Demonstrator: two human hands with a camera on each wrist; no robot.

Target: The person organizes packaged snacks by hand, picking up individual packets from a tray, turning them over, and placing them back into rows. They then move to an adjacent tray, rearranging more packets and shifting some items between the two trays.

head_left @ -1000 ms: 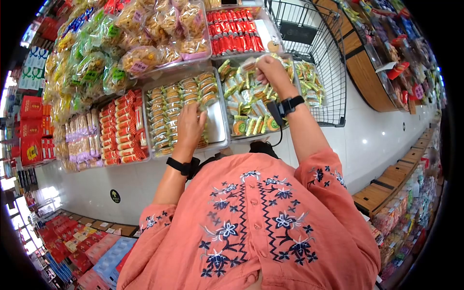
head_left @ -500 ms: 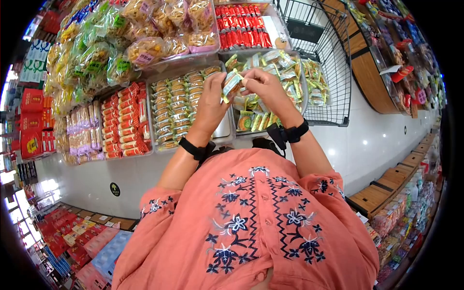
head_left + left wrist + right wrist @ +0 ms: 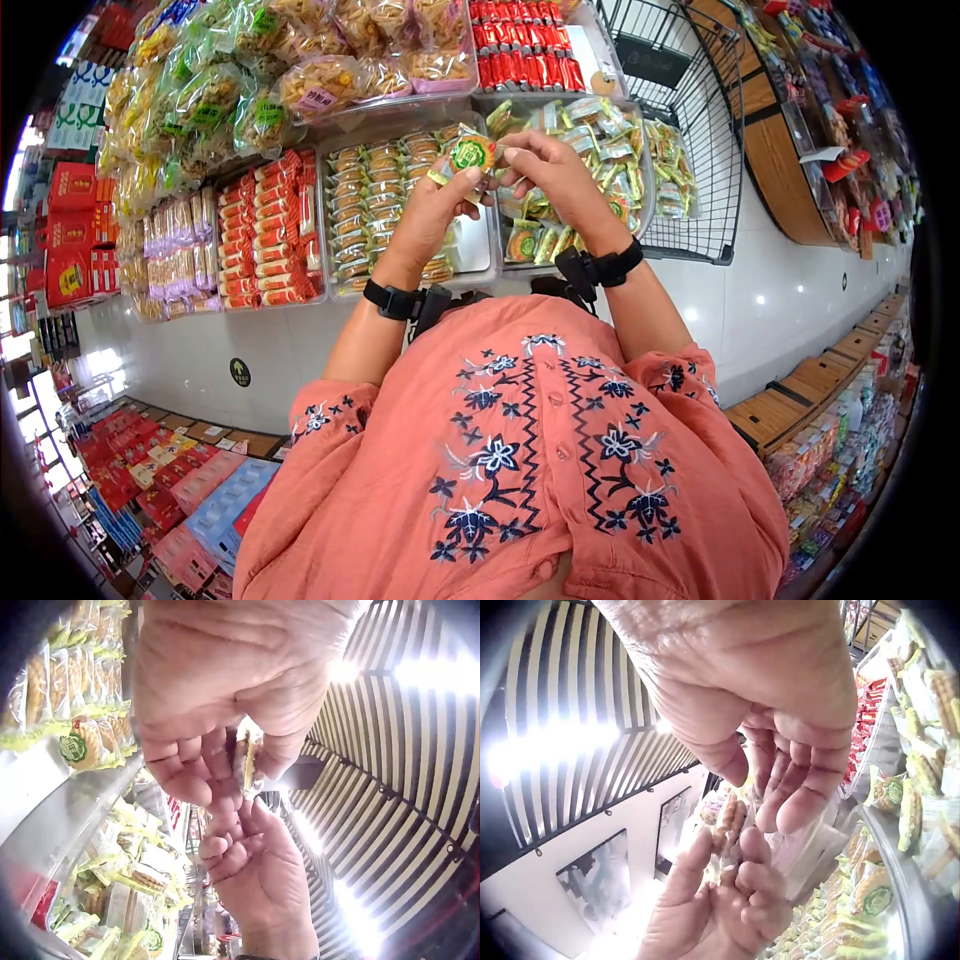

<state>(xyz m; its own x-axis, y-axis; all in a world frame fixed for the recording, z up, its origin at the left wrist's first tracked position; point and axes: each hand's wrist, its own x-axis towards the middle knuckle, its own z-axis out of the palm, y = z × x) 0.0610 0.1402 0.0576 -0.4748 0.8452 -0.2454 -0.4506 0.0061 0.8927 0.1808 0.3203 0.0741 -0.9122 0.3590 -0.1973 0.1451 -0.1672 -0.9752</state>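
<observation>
A small clear-wrapped biscuit packet point(image 3: 471, 153) with a round green label is held up between both hands over the trays. My left hand point(image 3: 432, 212) grips its lower left side, thumb on the front. My right hand point(image 3: 562, 178) pinches the packet's right edge with thumb and fingertips. In the right wrist view the biscuit point(image 3: 731, 825) shows edge-on, its brown side toward the camera. Below the left hand is a tray point(image 3: 487, 262) of wrapped biscuits in rows; below the right hand lies a tray point(image 3: 648, 205) heaped with loose green-and-yellow packets.
A wire shopping cart point(image 3: 728, 190) stands at the right, beyond the loose packets. Bags of snacks point(image 3: 325, 85) pile up behind the trays at left, with red packets point(image 3: 525, 45) at the back. Orange-wrapped rolls point(image 3: 268, 235) fill another tray on the left.
My right hand has come out of the loose packets with one packet and moved left. The left hand has risen from its tray and taken hold of it; the packet's green label now faces up.
</observation>
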